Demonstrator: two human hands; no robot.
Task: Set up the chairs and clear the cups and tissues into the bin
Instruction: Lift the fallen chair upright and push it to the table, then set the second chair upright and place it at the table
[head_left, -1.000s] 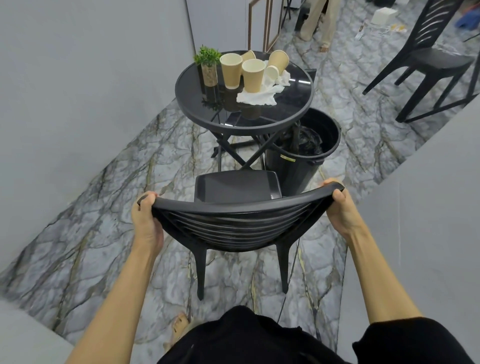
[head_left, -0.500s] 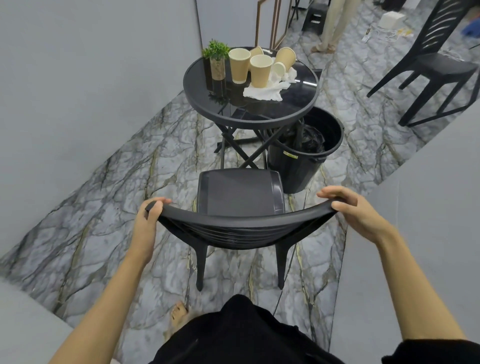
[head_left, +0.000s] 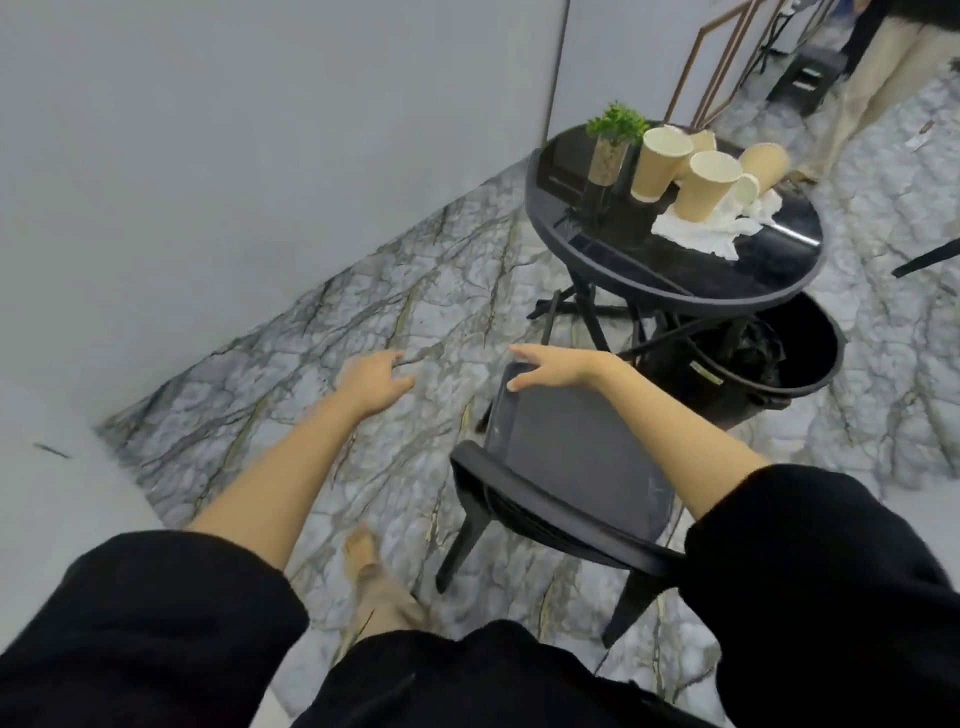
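1. Nearest the camera, black sleeves (head_left: 156, 623) covered both upper arms, and a bare foot (head_left: 363, 558) stood on the marble floor (head_left: 270, 415) between them.
2. A black chair (head_left: 571, 467) stood upright just right of the foot, its curved backrest nearest the person and its seat facing the table beyond.
3. The left hand (head_left: 374, 382) hung over bare floor to the left of the chair, fingers loosely spread, holding nothing and touching nothing.
4. The right hand (head_left: 558, 366) reached across above the far edge of the chair seat, fingers spread and empty; whether it brushed the seat could not be told.
5. A black bin (head_left: 810, 374) sat on the floor to the right beyond the chair, partly under the table's near edge, with a dark bag inside.
6. The round black table (head_left: 623, 270) stood farther on. The paper cups (head_left: 709, 184) clustered on its top, some upright and some tipped over, and the crumpled white tissues (head_left: 696, 234) lay against them on the near right side.
7. A small potted plant (head_left: 613, 143) stood at the table's far left.
8. Someone's legs in beige trousers (head_left: 862, 88) showed at the far right.
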